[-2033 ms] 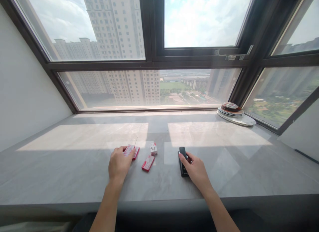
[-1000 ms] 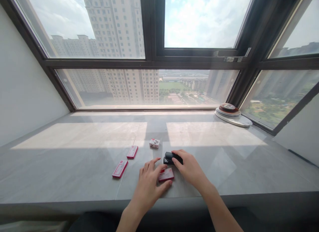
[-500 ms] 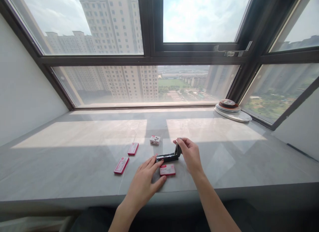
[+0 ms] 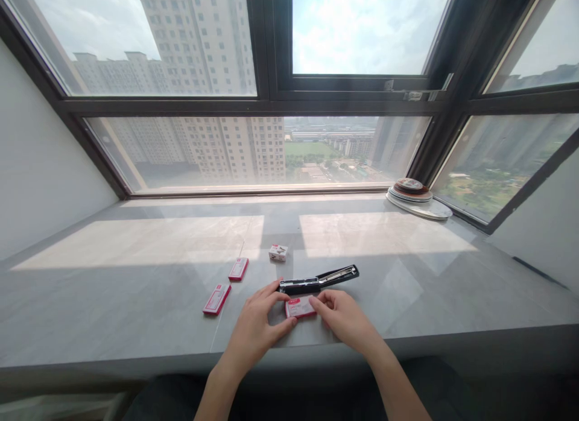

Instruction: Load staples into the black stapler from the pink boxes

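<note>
A black stapler (image 4: 319, 281) lies folded wide open on the grey sill, its top arm tilted out to the right. Just in front of it is a pink and white box (image 4: 300, 307). My left hand (image 4: 259, 317) has thumb and fingers around this box's left end. At the right end, the fingertips of my right hand (image 4: 339, 315) touch the box, thumb and index finger close together. Two more pink and white boxes (image 4: 216, 299) (image 4: 238, 269) lie to the left. Behind the stapler sits a small white box (image 4: 278, 253) with a dark picture.
A stack of round plates or discs (image 4: 417, 199) stands at the back right corner by the window. Dark window frames (image 4: 253, 107) rise behind the sill (image 4: 113, 312), whose front edge runs just before my wrists.
My right hand has let go of the stapler's top arm and moved down to the pink box. The arm now leans far out to the right. My left hand has shifted from the stapler onto the box.
</note>
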The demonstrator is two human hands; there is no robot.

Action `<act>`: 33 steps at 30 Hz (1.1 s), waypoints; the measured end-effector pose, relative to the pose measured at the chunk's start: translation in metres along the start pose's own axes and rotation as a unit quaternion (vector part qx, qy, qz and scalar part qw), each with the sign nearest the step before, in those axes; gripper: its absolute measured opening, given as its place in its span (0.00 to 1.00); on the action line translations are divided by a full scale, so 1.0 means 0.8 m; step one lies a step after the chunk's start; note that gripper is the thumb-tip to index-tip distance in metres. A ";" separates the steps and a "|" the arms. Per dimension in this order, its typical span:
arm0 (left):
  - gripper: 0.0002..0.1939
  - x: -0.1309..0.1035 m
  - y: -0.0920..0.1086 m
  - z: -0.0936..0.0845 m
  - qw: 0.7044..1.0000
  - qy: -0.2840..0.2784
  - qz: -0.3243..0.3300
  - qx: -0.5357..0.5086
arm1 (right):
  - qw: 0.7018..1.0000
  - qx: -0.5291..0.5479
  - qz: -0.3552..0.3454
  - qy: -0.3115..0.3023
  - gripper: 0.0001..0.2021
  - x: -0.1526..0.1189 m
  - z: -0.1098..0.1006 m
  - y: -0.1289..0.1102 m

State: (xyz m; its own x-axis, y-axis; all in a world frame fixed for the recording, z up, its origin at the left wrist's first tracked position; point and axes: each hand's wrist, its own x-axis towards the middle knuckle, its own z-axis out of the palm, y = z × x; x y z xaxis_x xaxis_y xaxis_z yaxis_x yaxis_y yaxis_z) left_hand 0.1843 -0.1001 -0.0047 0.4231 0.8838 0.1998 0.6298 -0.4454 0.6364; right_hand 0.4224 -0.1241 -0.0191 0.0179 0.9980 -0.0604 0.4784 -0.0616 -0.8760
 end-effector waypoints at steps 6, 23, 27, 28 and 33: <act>0.12 -0.004 -0.009 -0.011 0.999 -0.014 0.002 -0.044 | 0.995 -0.087 -0.008 0.042 0.17 0.002 -0.003 -0.006; 0.18 -0.009 -0.020 0.000 1.000 0.006 -0.001 -0.022 | 0.992 -0.027 -0.108 0.054 0.07 0.035 0.068 -0.076; 0.16 -0.010 -0.019 -0.002 0.999 0.016 -0.003 -0.027 | 0.982 -0.080 -0.165 0.042 0.07 0.029 0.056 -0.090; 0.16 -0.010 -0.019 -0.002 0.999 0.018 -0.001 -0.029 | 0.978 -0.099 -0.180 0.026 0.06 0.026 0.051 -0.092; 0.12 -0.012 -0.015 -0.008 0.999 0.014 0.011 -0.037 | 0.954 -0.213 -0.202 -0.062 0.03 0.007 0.025 -0.088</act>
State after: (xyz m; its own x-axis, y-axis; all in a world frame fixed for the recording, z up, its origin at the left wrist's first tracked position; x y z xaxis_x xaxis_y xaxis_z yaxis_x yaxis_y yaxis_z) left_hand 0.1684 -0.1022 -0.0097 0.4179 0.8777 0.2345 0.5696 -0.4542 0.6850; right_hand 0.3717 -0.1146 0.0325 -0.3348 0.9282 0.1624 0.7381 0.3655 -0.5672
